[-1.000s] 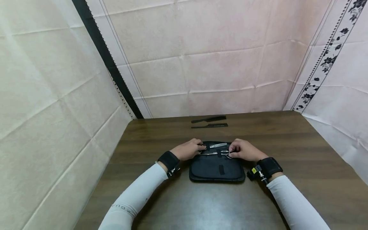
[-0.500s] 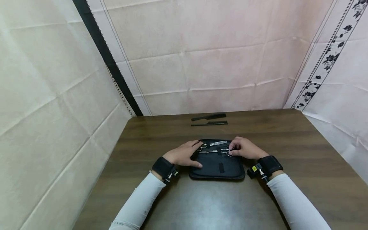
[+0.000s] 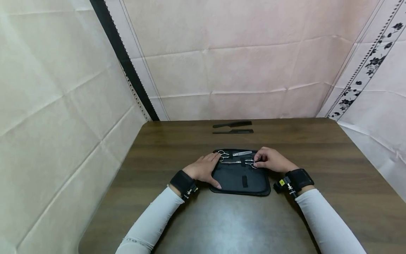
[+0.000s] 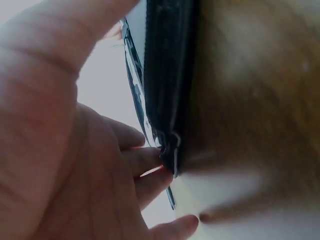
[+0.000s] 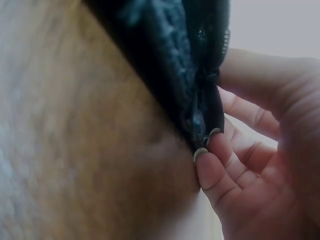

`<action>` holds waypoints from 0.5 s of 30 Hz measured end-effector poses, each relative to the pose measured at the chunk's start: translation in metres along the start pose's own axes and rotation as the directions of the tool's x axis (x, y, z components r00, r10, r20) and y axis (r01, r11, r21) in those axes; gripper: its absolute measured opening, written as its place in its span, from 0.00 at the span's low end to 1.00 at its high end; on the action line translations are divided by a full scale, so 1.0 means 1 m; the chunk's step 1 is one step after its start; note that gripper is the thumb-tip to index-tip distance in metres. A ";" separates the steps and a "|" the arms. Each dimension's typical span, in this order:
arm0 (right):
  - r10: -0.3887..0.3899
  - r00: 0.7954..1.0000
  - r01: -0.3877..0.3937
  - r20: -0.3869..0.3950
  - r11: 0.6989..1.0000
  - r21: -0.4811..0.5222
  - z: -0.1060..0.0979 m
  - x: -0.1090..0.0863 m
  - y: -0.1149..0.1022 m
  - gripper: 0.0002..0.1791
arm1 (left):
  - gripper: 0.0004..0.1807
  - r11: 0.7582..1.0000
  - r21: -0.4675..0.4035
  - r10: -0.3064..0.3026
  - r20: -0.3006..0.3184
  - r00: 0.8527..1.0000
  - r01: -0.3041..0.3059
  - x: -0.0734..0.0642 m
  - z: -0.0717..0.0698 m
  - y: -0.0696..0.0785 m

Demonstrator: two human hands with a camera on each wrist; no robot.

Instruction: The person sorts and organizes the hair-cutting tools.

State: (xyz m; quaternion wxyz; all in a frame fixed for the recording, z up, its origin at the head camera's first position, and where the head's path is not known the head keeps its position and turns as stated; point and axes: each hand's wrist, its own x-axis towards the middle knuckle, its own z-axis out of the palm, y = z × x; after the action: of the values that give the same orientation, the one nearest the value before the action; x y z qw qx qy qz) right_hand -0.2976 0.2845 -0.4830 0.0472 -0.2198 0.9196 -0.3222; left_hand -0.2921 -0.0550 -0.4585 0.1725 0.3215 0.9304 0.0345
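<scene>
A black zip case (image 3: 241, 181) lies on the table with two pairs of scissors on it. Thinning scissors (image 3: 242, 153) lie across its far part, finger rings to the left. Below them, a pair of scissors (image 3: 231, 162) points its blades left, tucked under a small black strap. My left hand (image 3: 203, 168) rests spread on the case's left edge, thumb on the near side and fingertips beside the thinning scissors' rings. With thumb and fingers my right hand (image 3: 271, 160) pinches the lower scissors' finger rings. In the right wrist view, its other fingertips (image 5: 212, 172) touch the case's zipped edge.
Two black combs, one comb (image 3: 233, 124) behind another comb (image 3: 233, 131), lie near the far edge of the wooden table (image 3: 234, 225). An unused strap (image 3: 244, 181) sits on the case's near half. Pale cloth (image 3: 247, 70) hangs around the table.
My left hand has drawn back from the thinning scissors' rings and spread over the case's left edge, uncovering the rings. My right hand stays at the lower scissors' rings.
</scene>
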 end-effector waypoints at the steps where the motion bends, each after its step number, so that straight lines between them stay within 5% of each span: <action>1: 0.003 1.000 -0.003 -0.002 1.000 -0.001 0.000 0.000 0.000 0.04 | 0.73 1.000 -0.003 -0.006 -0.002 1.000 0.006 0.000 -0.001 0.000; 15: -0.014 0.999 0.015 0.044 1.000 -0.024 -0.002 0.002 -0.009 0.05 | 0.74 0.999 -0.034 0.010 0.002 1.000 -0.010 -0.005 -0.001 -0.002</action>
State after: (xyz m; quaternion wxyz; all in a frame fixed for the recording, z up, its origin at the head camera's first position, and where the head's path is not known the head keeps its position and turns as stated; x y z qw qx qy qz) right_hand -0.2966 0.2784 -0.4764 0.0623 -0.2338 0.9206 -0.3066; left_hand -0.2902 -0.0594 -0.4569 0.1786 0.3231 0.9280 0.0507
